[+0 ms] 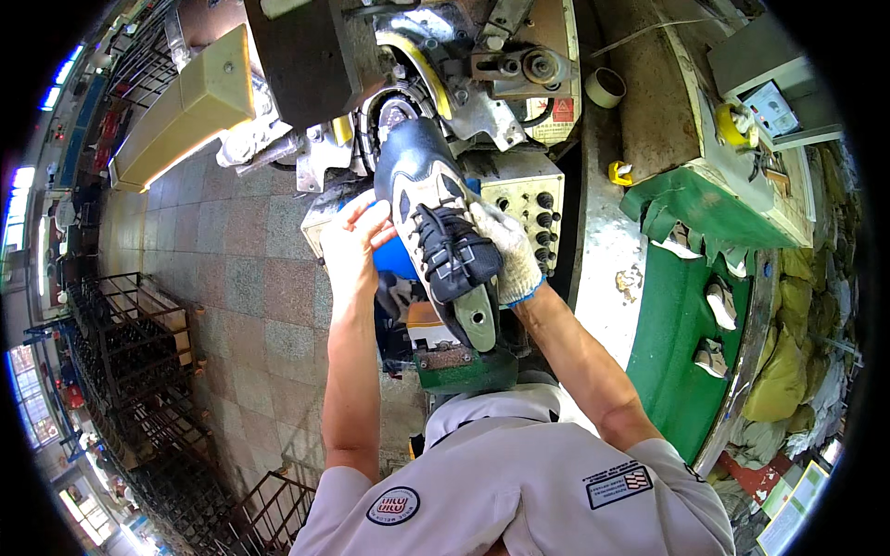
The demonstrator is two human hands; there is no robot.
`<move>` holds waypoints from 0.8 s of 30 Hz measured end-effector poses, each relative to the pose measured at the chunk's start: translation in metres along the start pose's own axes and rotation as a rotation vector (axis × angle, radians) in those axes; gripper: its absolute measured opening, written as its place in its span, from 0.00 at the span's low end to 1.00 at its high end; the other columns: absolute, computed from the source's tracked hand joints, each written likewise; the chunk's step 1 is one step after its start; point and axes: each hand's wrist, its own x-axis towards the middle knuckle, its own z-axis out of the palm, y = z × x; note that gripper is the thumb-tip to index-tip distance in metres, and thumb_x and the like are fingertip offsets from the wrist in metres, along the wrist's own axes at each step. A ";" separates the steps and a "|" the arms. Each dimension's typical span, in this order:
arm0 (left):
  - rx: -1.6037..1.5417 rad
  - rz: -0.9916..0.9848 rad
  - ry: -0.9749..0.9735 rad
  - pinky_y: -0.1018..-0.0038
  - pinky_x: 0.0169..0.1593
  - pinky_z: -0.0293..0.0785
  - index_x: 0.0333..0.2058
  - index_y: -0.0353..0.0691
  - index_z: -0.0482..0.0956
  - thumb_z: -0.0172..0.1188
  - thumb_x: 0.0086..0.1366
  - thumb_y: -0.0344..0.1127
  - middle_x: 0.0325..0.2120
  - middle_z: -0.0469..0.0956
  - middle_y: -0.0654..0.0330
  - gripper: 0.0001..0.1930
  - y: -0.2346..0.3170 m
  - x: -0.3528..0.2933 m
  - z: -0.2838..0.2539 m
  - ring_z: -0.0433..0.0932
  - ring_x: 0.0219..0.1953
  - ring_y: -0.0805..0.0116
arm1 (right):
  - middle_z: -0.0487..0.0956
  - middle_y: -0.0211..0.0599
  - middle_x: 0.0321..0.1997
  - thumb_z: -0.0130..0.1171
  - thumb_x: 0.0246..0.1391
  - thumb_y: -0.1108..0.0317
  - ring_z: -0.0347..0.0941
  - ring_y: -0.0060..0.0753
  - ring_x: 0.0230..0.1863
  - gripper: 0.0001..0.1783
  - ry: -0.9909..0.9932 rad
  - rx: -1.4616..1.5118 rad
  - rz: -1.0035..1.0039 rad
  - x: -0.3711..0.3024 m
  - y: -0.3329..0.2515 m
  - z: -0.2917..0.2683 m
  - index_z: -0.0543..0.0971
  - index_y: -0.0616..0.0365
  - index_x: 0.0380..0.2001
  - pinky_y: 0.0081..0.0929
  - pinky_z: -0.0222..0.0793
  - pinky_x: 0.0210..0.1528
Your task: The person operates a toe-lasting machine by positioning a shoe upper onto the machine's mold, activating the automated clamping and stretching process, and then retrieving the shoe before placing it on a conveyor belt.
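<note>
Between my hands is a lasted shoe upper [414, 174], black and beige with dark laces. Its toe end points away from me into the shoe machine [408, 69], among metal plates and yellow-edged parts. At the near end the green shoe last [476, 320] sticks out past the collar and shows a round hole. My left hand [357, 230], which looks bare, presses its fingers to the upper's left side. On the right side my right hand [510, 246], in a pale knitted glove with a blue cuff, grips the upper; some of its fingers are hidden.
Right of the machine stands a control box [533, 208] with black knobs. Farther right, a green conveyor belt [663, 324] carries several shoe uppers [720, 301]. A tape roll [605, 87] lies near its far end. Black metal racks [139, 361] line the left side of the tiled floor.
</note>
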 end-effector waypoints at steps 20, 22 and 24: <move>-0.417 -0.184 -0.116 0.70 0.48 0.80 0.56 0.43 0.75 0.40 0.78 0.52 0.44 0.82 0.61 0.23 -0.065 0.013 0.018 0.82 0.43 0.69 | 0.84 0.35 0.44 0.61 0.63 0.61 0.78 0.22 0.42 0.19 0.238 -0.243 -0.124 0.061 0.011 0.021 0.81 0.66 0.49 0.22 0.73 0.46; -0.398 -0.160 -0.039 0.73 0.44 0.80 0.53 0.40 0.76 0.42 0.78 0.49 0.40 0.82 0.63 0.21 -0.061 0.012 0.025 0.82 0.39 0.72 | 0.84 0.34 0.43 0.61 0.63 0.61 0.78 0.22 0.41 0.19 0.217 -0.258 -0.136 0.063 0.009 0.020 0.81 0.66 0.49 0.22 0.73 0.46; -0.379 -0.193 0.009 0.75 0.39 0.78 0.48 0.39 0.79 0.44 0.78 0.46 0.36 0.82 0.64 0.19 -0.050 0.012 0.032 0.80 0.34 0.74 | 0.84 0.35 0.43 0.61 0.64 0.60 0.78 0.22 0.40 0.19 0.215 -0.217 -0.132 0.067 0.011 0.018 0.82 0.66 0.48 0.21 0.73 0.45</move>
